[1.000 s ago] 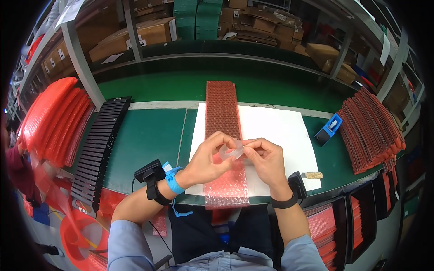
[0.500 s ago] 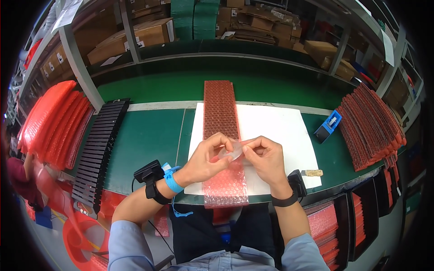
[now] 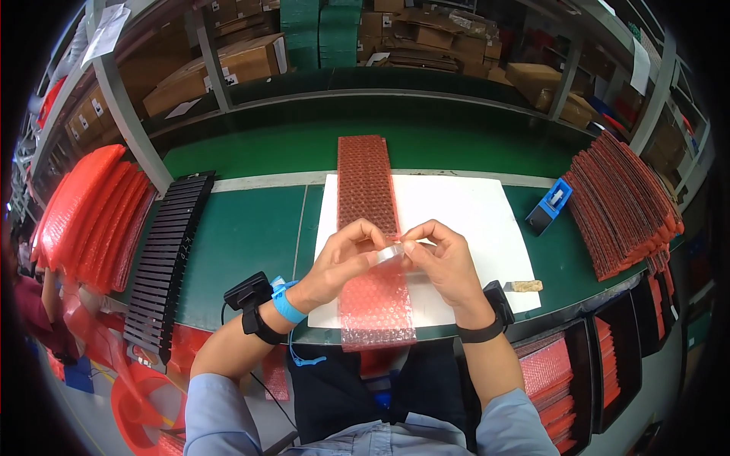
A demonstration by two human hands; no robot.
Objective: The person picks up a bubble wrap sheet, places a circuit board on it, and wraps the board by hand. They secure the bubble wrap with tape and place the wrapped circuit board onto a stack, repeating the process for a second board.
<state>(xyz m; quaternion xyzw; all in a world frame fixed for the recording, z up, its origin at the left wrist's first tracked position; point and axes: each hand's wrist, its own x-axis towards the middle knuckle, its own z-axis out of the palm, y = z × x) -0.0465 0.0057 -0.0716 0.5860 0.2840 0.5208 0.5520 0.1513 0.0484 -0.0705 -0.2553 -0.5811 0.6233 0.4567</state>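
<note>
Left hand [image 3: 342, 257], small translucent ring-shaped plastic roll [image 3: 390, 253] and right hand [image 3: 445, 262] meet at centre.
The left thumb and fingers pinch the roll, apparently to steady it; beneath, a long red bubble-plastic sleeve [image 3: 366, 199] runs from 12 to 6 o'clock, likely centred for two-handed reach. The right thumb and forefinger pinch the roll's 3 o'clock edge or a loose end, too fine to tell. The roll looks pale, glossy and tilted; the sleeve, dark toward 12, turns clear pink toward 6.
</note>
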